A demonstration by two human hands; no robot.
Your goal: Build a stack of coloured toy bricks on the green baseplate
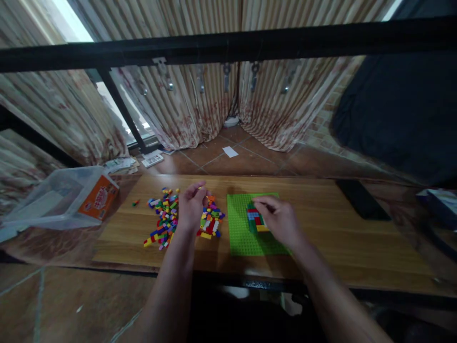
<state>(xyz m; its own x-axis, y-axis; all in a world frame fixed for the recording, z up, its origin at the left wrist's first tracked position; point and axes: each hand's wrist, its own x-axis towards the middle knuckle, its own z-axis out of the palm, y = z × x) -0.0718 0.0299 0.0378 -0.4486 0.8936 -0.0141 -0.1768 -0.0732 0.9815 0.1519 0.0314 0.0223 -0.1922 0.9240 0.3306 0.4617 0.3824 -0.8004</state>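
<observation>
Left hand [191, 205] over the bricks [167, 216]; fingers loosely curled, partly open; cannot tell whether anything is held. Right hand [280, 219] at the build [256, 220]; thumb and fingers drawn together at its far edge; touching it, grip on a brick not clear. Build: blocky, glossy plastic in red, blue, green, yellow; under and just left of the right hand, on a studded lime-green plate [239, 243]. Bricks: small, hard-edged, mixed colours, spread both sides of the left hand, which hides the middle of the heap; right hand hides part of build and plate. Bench [332, 247]: smooth, wood-grained. Well left of the left hand, clear plastic tub [53, 209], orange label; well right of the right hand, flat black slab [362, 200]. Beyond both hands, dark rail [214, 45] crossing in front of pleated striped curtains [200, 105]; white card [230, 152] on tiled floor [214, 162]
</observation>
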